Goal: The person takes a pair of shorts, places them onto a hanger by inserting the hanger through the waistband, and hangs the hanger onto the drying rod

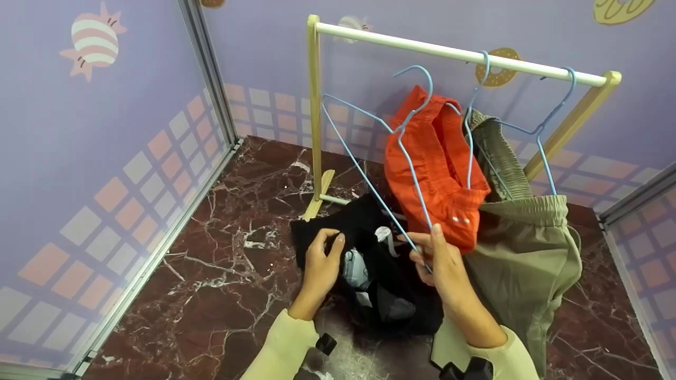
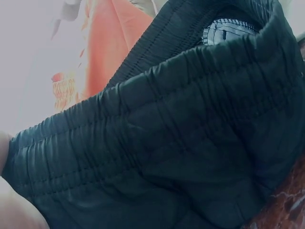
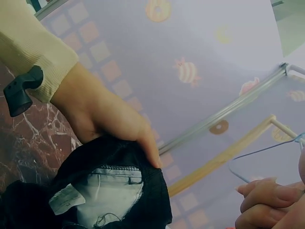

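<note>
My left hand (image 1: 320, 264) pinches the waistband of black elastic-waist pants (image 1: 406, 316) between thumb and fingers. The gathered waistband (image 2: 143, 114) fills much of the left wrist view, its opening showing a pale pocket lining. That lining and a white label (image 3: 66, 199) also appear in the right wrist view. To the right, my right hand (image 1: 446, 272) grips a light-blue wire hanger (image 1: 431, 89) near one lower corner. The hanger is tilted, its hook up and off the rail, and one end lies close to the pants' opening. Most of the pants' legs are hidden in dark folds.
A wooden rack with a white rail (image 1: 401, 43) stands behind. Orange pants (image 1: 422, 158) and olive pants (image 1: 523, 253) hang from it on blue hangers, close to my right hand. Patterned walls (image 1: 121, 158) enclose the dark marbled floor (image 1: 211, 295).
</note>
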A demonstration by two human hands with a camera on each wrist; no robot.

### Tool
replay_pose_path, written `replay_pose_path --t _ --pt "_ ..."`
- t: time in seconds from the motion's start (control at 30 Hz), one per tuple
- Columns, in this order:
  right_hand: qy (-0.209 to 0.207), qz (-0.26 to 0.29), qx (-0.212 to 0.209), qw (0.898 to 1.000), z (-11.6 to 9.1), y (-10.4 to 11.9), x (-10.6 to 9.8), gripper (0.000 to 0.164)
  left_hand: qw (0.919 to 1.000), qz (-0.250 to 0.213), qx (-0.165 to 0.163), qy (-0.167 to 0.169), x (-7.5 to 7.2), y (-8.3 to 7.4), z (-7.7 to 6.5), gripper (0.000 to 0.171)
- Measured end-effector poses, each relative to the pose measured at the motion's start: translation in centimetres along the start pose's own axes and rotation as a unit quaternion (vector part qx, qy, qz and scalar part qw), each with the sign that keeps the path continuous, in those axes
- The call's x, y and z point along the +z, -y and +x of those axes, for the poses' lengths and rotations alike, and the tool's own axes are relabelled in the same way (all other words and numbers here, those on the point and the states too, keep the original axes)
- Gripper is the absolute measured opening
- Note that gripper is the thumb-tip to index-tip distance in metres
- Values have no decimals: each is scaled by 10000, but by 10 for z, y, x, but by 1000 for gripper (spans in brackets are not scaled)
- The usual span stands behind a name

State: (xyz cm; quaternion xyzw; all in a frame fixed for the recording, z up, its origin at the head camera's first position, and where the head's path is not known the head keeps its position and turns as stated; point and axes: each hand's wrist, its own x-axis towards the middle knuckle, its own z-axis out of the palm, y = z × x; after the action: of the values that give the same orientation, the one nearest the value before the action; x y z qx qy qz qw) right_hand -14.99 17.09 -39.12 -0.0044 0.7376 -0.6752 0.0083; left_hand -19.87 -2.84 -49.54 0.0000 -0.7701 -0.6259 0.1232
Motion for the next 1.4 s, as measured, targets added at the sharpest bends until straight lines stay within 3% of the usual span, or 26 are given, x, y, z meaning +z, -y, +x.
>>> replay_pose_path --t 0.27,0.5,0.77,0.87,1.4 --pt "-23 -47 -13 10000 -11 -4 -13 64 9999 -95 -27 -119 0 1 4 16" --pt "-170 -181 185 9995 -21 -8 -24 63 9993 -220 -267 -130 -1 -3 7 17" --pt "-237 -172 374 9989 -27 -10 -29 62 9984 -360 -434 -35 -10 -37 0 22" --pt "-259 -112 457 9986 -28 -11 -30 62 9980 -439 -462 -10 -12 -39 0 24" --pt "-311 -122 937 9950 -42 -21 -38 62 9993 -279 -262 16 -15 -35 6 23"
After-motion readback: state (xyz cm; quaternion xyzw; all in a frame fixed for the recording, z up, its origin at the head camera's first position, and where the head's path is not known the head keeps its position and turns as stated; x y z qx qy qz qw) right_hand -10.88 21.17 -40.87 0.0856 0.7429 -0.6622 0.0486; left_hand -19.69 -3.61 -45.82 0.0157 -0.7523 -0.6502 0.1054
